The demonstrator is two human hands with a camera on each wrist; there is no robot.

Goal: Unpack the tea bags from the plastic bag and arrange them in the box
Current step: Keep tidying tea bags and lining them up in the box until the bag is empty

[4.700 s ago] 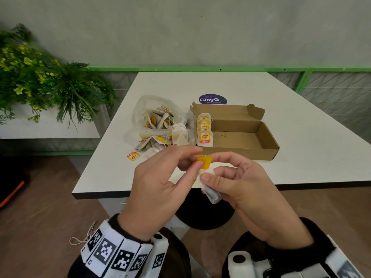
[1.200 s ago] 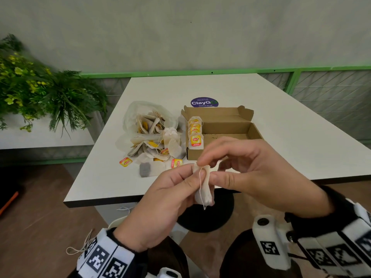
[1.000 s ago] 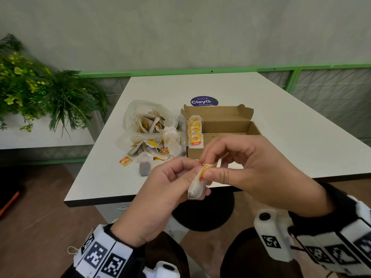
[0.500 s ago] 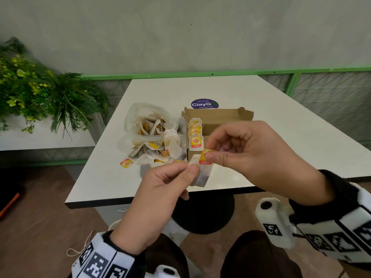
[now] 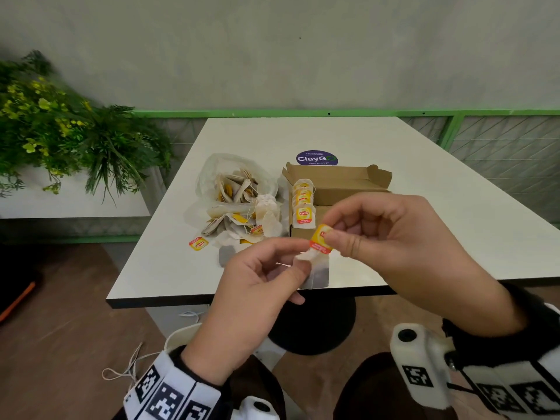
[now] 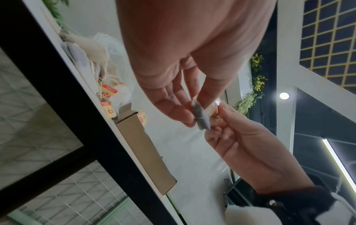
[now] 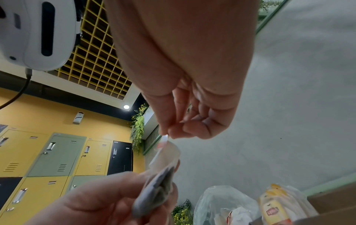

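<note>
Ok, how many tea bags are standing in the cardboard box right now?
4 that show, lined up at the left end of the box: the front one, two behind it, and the rearmost. Others may hide between them.

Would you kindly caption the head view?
Left hand and right hand pinch one tea bag before the box.

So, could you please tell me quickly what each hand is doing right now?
Left hand: pinches the tea bag.
Right hand: pinches that bag's yellow tag.
</note>
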